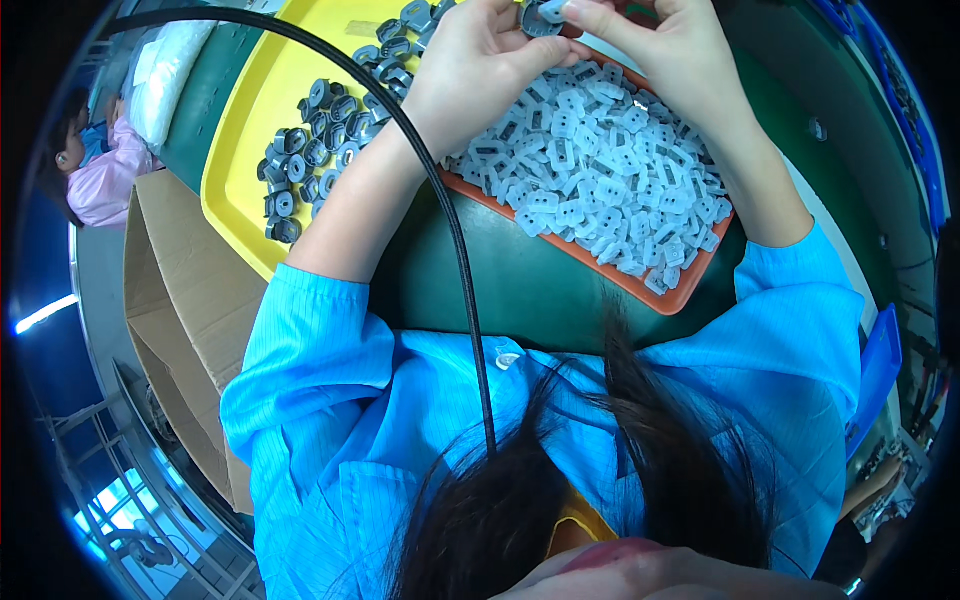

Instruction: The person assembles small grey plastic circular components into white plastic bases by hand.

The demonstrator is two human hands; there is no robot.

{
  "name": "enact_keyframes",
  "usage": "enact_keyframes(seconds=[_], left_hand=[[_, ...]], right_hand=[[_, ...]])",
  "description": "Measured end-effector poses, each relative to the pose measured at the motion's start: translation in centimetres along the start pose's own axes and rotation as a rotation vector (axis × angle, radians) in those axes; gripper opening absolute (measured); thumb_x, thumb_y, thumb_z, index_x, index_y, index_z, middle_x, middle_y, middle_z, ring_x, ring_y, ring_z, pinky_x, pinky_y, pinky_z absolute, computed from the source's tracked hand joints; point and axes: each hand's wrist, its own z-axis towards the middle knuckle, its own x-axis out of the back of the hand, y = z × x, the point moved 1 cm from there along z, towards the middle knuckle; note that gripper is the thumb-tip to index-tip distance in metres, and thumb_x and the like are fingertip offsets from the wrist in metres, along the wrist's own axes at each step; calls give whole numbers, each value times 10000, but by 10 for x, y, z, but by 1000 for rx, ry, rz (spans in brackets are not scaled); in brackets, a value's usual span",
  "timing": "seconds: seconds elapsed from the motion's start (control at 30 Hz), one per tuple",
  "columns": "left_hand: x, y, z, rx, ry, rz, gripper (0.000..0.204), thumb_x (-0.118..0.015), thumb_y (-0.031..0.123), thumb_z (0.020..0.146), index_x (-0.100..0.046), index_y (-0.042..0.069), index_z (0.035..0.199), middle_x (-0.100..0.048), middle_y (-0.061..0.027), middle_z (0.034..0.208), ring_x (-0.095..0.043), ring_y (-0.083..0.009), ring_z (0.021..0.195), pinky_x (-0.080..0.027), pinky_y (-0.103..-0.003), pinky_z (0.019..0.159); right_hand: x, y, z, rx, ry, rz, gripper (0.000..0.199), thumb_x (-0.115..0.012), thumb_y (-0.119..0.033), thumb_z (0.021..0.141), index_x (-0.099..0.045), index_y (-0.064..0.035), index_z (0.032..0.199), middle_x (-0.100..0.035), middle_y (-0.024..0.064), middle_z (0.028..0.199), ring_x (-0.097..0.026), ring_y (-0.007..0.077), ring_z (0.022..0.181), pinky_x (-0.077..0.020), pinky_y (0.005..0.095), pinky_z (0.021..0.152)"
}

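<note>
My left hand (470, 70) and my right hand (665, 55) meet at the top of the view, above the trays. My left fingers pinch a small dark grey round part (538, 22). Against it, my right fingertips press a small whitish plastic piece (553, 9). Under both hands an orange tray (600, 268) holds a heap of several whitish plastic pieces (600, 170). To its left, a yellow tray (232, 170) carries several dark grey round parts (315, 150), some in rows.
Both trays lie on a green table (500, 290). A black cable (450, 230) crosses my left forearm. An open cardboard box (175, 300) stands on the left, with a person in pink (100, 170) beyond it. A blue bin (878, 365) sits at right.
</note>
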Motion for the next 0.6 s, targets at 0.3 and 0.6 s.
enact_keyframes(seconds=[0.3,0.6], left_hand=[[-7,4,-4,-45,-81,352,545,-576,-73,978,-379,-71,1487,-625,-173,1295,-660,-205,1161,-559,-312,992],[-11,13,-14,-544,-96,553,720,-644,-45,927,-299,8,1557,-719,-158,1076,-709,-162,930,-584,-288,788]], right_hand=[[-2,-9,-6,283,33,-455,157,-788,-105,852,-730,16,932,-651,68,805,-601,130,703,-478,270,623],[3,12,1,-11,-76,-95,110,-749,-101,921,-736,6,940,-729,35,884,-666,94,785,-537,246,718]])
